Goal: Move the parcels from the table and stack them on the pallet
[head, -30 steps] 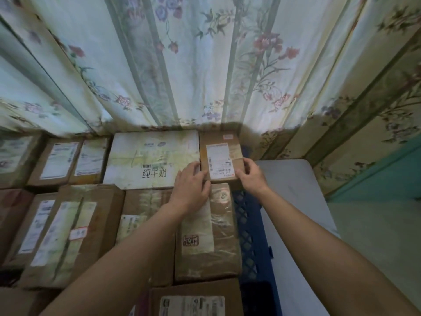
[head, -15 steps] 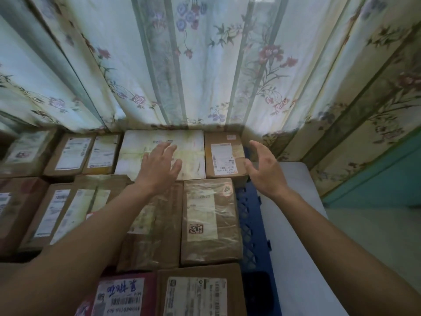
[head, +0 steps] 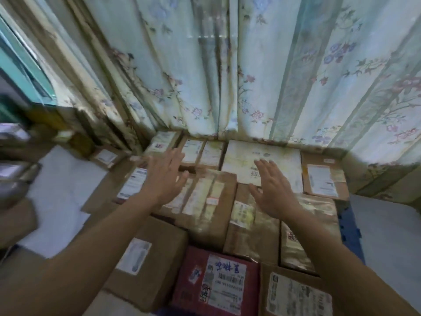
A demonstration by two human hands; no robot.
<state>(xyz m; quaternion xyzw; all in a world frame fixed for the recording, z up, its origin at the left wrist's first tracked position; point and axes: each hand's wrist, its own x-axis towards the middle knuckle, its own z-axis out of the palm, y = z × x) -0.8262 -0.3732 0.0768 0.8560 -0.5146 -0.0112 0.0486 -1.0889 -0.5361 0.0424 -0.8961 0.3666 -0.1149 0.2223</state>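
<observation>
Several brown cardboard parcels lie packed side by side on the blue pallet, whose edge shows at the right. The small brown parcel with a white label sits at the back right corner, next to a wide pale box. A red parcel lies at the front. My left hand hovers over the middle parcels with fingers spread, holding nothing. My right hand hovers beside it over the pale box's front edge, fingers straight and empty.
Flowered curtains hang right behind the stack. A white sheet or surface lies to the left, with blurred parcels at the far left edge. A pale floor or table surface shows to the right of the pallet.
Both hands let go of the small labelled parcel at the back right and pulled away leftward. The view has swung left, so the stack now sits more to the right.
</observation>
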